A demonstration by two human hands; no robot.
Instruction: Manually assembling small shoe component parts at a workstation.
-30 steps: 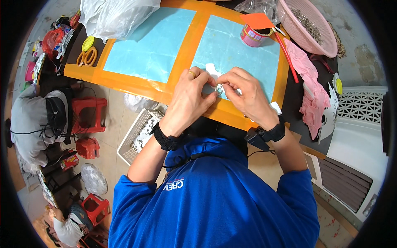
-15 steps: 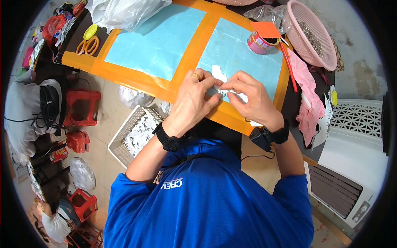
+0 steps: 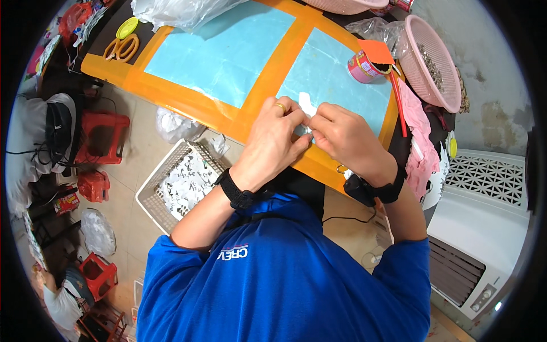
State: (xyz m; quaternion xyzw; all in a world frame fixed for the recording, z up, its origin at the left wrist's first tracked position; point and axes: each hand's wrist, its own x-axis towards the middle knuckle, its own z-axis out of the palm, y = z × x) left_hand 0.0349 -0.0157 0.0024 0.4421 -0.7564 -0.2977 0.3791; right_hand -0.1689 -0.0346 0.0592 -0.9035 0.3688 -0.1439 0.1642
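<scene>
Close together over the near edge of the table mat, my left hand (image 3: 272,137) and my right hand (image 3: 352,139) pinch with fingertips nearly meeting. Between them is something small and shiny (image 3: 308,130), too small to name and partly covered by the fingers. A white card-like piece (image 3: 307,104) sticks out beyond the fingertips on the blue surface; whether the fingers touch it cannot be seen. The mat (image 3: 245,122) has light blue panels edged with orange tape.
Orange-handled scissors (image 3: 121,48) lie at the far left by a plastic bag (image 3: 182,12). At right stand a pink tin (image 3: 363,68), a red stick (image 3: 398,105), a pink basket (image 3: 450,94) of small metal pieces and pink cloth (image 3: 420,148). A white basket (image 3: 149,196) of cut pieces stands below left.
My right hand has turned inward, its fingers curling closer over the small piece. My left hand stays in its pinch. The whole view has shifted slightly.
</scene>
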